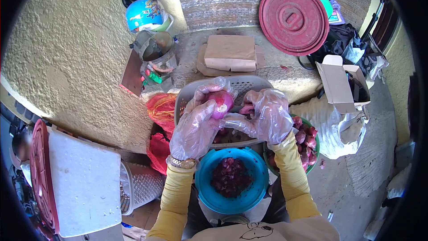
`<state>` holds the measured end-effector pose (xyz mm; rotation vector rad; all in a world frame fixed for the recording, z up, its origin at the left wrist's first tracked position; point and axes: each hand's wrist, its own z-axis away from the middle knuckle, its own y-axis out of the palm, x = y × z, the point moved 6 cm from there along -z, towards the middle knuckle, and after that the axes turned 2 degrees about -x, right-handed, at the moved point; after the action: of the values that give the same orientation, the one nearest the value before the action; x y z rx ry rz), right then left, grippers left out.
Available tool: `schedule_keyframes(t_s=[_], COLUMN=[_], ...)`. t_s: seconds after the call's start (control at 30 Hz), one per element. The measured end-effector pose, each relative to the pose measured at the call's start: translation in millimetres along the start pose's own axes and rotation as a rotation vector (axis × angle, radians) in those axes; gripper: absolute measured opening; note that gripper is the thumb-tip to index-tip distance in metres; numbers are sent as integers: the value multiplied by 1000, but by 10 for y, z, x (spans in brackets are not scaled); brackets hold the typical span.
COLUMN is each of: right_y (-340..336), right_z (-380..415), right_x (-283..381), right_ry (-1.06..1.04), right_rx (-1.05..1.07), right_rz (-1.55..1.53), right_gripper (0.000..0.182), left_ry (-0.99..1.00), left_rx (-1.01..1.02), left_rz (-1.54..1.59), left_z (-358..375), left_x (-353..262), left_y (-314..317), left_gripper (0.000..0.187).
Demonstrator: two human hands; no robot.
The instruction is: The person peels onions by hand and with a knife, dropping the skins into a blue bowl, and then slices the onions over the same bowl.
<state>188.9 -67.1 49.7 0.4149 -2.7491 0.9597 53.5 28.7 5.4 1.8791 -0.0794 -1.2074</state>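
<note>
My left hand [195, 127], in a clear plastic glove, is wrapped round a red onion [220, 105] with its pale end facing up. Close beside it, my right hand [271, 115], also gloved, has curled fingers with a small pinkish thing [246, 109] at them, too hidden to name. Both hands are above a grey perforated basket [263, 81], whose contents are mostly covered. Below them stands a blue basin [205, 198] holding dark red onion skins [230, 177]. To the right, a green basin [317, 148] is filled with red onions [305, 139], partly behind my right forearm.
A cardboard box [230, 52] lies on the ledge ahead, near a red round lid [292, 18]. An open carton [336, 85] and a white sack [327, 129] are at right. At left are red mesh bags [160, 111], a white foam box [82, 178] and a woven bin [145, 185].
</note>
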Motion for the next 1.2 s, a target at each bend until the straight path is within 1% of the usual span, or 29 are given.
schedule_keyframes(t_s=[0.07,0.23,0.3,0.33,0.37,0.4,0.43,0.5,0.53,0.6,0.63,0.7,0.73,0.8,0.83,0.87,0.93,0.97,1.03,1.17,1.2], right_y=[6,65,75,96,95,76,47,18,-3,47,91,33,-17,-21,20,22,-24,-36,21,11,-16], right_z=[4,58,116,135,155,147,124,54,47,51,78,111,92,42,42,56,84,85,84,64,44], right_x=[-8,-55,-55,-68,-52,-13,10,57,66,60,38,80,102,211,208,231,272,316,374,400,393], right_ry=[-3,-51,-125,-126,-169,-213,-214,-184,-184,-162,-162,-281,-281,-319,-329,-329,-255,-256,-220,-255,-234], right_rx=[13,52,-33,-34,-68,-103,-104,20,20,146,146,-83,-83,175,224,224,123,123,275,309,249], right_rz=[10,42,63,63,75,87,87,33,34,24,24,-314,-314,-344,-380,-380,-416,-417,-259,-309,-270], right_gripper=[52,51,52,52,52,53,53,51,51,51,51,60,60,62,62,62,54,54,56,55,55], left_ry=[38,75,91,54,17,18,4,-11,-4,5,16,27,32,38,39,40,28,16,4,14,14], left_rx=[4,-19,-37,-10,18,18,33,50,29,7,-11,-29,-23,-16,-15,-15,-21,-28,-37,-70,-71], left_rz=[-39,-42,-33,-17,-1,-2,3,8,-2,-12,-15,-17,-25,-34,-14,6,17,29,47,26,26], left_z=[-8,-7,-4,-6,-4,0,7,14,16,13,6,1,0,-6,-10,-14,-19,-18,-12,-12,-11], left_x=[-4,-21,-36,-24,-13,-29,-43,-61,-70,-73,-71,-75,-80,-83,-78,-74,-75,-76,-79,-74,-75], left_y=[-16,71,55,26,15,24,56,104,107,101,86,70,73,74,69,64,40,27,10,-21,-15], left_gripper=[47,47,46,44,42,42,42,42,42,42,43,43,44,46,47,49,52,55,56,58,58])
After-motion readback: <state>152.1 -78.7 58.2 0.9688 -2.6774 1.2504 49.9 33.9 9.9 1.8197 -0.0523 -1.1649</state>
